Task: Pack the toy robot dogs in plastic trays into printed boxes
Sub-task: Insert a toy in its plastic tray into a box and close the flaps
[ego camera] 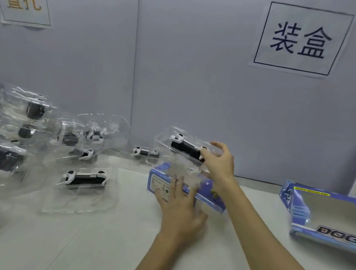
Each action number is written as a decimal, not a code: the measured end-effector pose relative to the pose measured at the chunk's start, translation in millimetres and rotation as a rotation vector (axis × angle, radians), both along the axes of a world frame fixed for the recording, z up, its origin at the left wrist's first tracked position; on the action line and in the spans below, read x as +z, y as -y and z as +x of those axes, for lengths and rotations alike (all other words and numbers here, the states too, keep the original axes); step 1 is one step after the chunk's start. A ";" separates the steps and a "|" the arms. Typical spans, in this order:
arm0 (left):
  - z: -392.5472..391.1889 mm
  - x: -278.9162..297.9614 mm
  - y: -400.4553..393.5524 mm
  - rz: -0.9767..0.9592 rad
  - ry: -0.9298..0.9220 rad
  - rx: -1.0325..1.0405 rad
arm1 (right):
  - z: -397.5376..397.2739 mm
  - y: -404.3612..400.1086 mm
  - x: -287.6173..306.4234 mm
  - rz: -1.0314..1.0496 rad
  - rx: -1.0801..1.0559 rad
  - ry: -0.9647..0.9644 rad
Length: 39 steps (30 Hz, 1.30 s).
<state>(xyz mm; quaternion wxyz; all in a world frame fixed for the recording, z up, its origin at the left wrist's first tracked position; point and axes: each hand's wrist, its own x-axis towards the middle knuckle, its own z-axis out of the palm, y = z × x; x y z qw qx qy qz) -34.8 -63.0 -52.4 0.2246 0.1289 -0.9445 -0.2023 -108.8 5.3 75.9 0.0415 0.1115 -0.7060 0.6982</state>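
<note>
Right hand (220,162) grips a clear plastic tray (184,148) holding a black-and-white toy dog; left hand (182,208) lies flat-fingered on a glossy blue box (162,181).

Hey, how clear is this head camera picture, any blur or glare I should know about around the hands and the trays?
Head view: motion blur smears the left hand and the clear tray that the right hand holds over the blue box; glare on the tray pile at left hides detail; wide-angle bending curves the partition seam; lighting is flat, shadows faint.
</note>
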 end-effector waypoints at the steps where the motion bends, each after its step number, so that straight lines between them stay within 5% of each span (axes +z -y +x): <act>1: -0.2 -0.1 3.7 0.004 -0.011 0.001 | -5.5 -20.4 -5.5 -0.013 -0.041 0.015; 10: -5.8 3.9 24.6 0.283 -0.319 -0.027 | -12.8 -127.9 -70.1 -0.360 -0.147 0.166; 19: 1.5 36.9 33.0 0.941 -0.516 0.015 | -24.6 -143.7 -89.5 -0.659 0.149 0.453; 26: 6.1 40.9 31.8 1.044 -0.518 0.017 | -24.2 -151.6 -98.3 -0.558 0.461 0.550; 39: 11.2 47.7 36.0 1.156 -0.528 0.009 | -26.0 -169.6 -99.8 -0.427 0.464 0.477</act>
